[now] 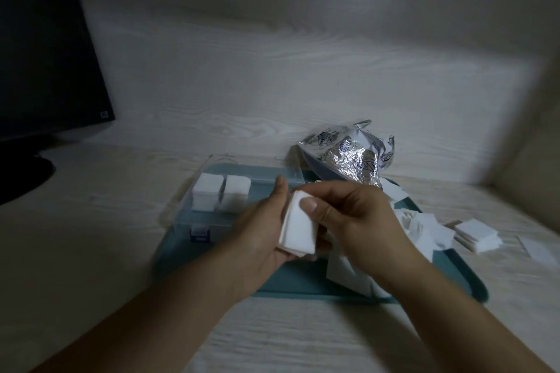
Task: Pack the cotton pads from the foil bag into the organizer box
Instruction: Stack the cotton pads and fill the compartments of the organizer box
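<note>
Now squaring the stack of cotton pads (298, 228), left hand (262, 232) cradling, right hand (348, 215) pinching its top; aligning edges before slotting into the organizer box (212, 206).

Both forearms are bare to the frame's edge, with the hands (303, 221) ungloved and unadorned, nails trimmed short.

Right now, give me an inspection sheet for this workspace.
Surface: pale wood-grain table; teal tray on it.
Job's things: clear organizer box on the tray, two stacks of pads inside; foil bag behind; held stack of pads.
Clutter: loose pads on the tray's right side, more pads on the table.
Grippers: left hand and right hand both hold the stack.
Cables: nothing seen.
Surroundings: dark monitor at left, wood-grain wall behind.
</note>
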